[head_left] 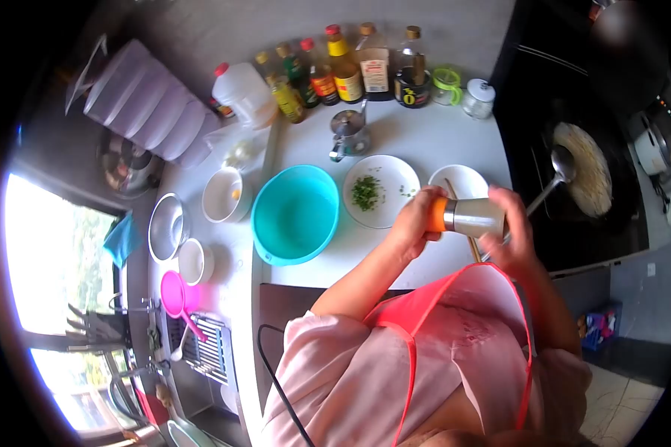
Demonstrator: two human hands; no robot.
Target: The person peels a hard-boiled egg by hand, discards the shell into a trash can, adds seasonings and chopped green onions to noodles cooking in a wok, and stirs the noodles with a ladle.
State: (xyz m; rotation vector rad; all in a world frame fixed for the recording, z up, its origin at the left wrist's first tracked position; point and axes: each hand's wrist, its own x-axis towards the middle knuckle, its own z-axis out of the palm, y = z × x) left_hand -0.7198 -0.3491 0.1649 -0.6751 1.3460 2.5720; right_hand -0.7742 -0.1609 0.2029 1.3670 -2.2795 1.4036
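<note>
In front of my chest I hold a seasoning grinder (471, 217) sideways, its body pale with a metal band and an orange end. My left hand (416, 223) is closed round the orange end. At the opposite end, my right hand (513, 232) grips the pale body. A ladle (564, 162) rests its bowl on a pale, flat food (587, 179) in the dark wok; its handle runs back behind my right hand. Beneath the grinder are a small white bowl (462, 177) and wooden chopsticks (475, 251). Chopped green herbs (366, 193) lie on a white plate (388, 214) left of them.
A turquoise basin (294, 216) stands left of the plate. Behind it are a metal pitcher (350, 134), a row of sauce bottles (344, 71) and a glass jar (479, 99). Further left are a metal bowl (168, 227), a pink dipper (173, 293) and a sink rack (210, 350).
</note>
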